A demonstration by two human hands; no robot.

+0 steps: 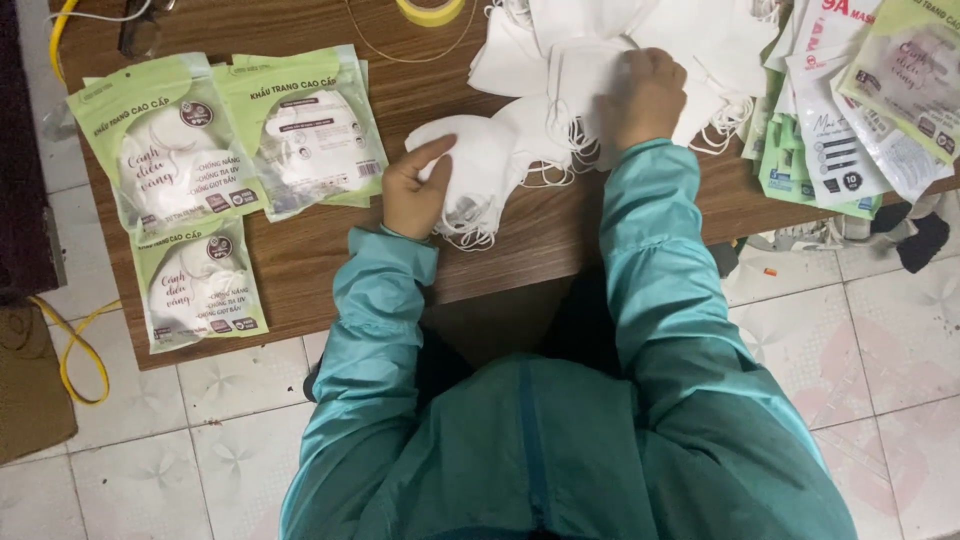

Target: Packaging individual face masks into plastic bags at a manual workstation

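My left hand [412,188] grips a small stack of white face masks [478,160] lying on the brown wooden table [310,255]; the thumb lies over the top mask, and the ear loops hang toward the table's front edge. My right hand [647,95] rests with fingers curled on a bigger heap of loose white masks [600,40] farther back, touching one of them. Both arms wear teal sleeves.
Three filled green-and-clear mask packets [200,150] lie at the table's left. A pile of empty green and white packets [860,110] sits at the right. A roll of yellow tape [430,10] lies at the back. Yellow cable [75,345] and tiled floor below.
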